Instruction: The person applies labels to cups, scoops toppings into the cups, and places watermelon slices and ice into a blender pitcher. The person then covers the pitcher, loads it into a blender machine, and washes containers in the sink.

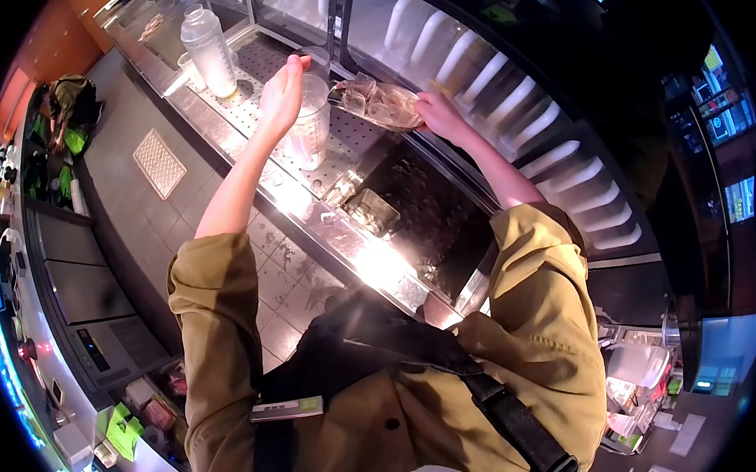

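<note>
My right hand [442, 115] grips the end of a scoop [380, 105] heaped with clear ice pieces, held level above the perforated counter. The scoop's tip is beside a tall clear shaker cup [311, 128] with markings on its side. Against the cup's upper left side rests my left hand [281, 96], its fingers together near the rim; the hand hides part of the cup. Below the scoop, an open dark bin [428, 208] in the counter holds ice. Farther left stand a capped clear shaker [208, 53] and a small cup [188, 68].
Behind the counter is a rack of white rounded pieces [508, 101]. A metal edge [295, 202] runs along the counter front. At the far left, a person [72, 111] bends by green items. Equipment stands at the lower right [637, 368].
</note>
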`<state>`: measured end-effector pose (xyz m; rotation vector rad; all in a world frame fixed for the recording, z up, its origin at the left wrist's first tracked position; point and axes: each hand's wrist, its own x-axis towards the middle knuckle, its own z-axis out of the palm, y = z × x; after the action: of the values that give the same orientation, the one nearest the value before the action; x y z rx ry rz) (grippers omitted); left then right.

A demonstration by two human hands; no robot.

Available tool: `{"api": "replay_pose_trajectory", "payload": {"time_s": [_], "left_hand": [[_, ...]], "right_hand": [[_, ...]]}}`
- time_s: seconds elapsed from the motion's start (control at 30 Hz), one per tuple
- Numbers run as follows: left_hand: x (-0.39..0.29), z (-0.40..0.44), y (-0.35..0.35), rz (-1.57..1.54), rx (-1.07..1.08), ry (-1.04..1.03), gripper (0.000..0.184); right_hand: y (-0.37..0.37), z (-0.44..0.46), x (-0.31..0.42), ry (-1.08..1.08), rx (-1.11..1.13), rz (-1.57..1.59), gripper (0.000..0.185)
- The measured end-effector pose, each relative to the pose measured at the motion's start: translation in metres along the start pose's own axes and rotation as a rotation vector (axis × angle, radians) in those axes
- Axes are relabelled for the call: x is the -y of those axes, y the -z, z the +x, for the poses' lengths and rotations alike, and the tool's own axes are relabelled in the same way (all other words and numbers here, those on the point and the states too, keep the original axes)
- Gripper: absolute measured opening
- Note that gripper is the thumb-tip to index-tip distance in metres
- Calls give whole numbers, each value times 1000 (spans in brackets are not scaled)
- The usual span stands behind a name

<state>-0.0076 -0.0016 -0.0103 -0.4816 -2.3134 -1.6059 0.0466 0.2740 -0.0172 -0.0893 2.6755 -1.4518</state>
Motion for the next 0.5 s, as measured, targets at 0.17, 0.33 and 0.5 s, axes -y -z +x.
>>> {"api": "replay_pose_trajectory", "payload": {"time_s": [0.17, 0.33, 0.5], "left_hand": [[2, 1, 3, 126, -35, -62, 49], [-3, -5, 6, 193, 136, -152, 42], [41, 7, -3, -174, 102, -10, 56]], "right_hand": [[12, 5, 7, 14, 0, -105, 23], [-13, 33, 34, -15, -8, -367, 18], [-8, 78, 61, -166, -46, -534, 12]]}}
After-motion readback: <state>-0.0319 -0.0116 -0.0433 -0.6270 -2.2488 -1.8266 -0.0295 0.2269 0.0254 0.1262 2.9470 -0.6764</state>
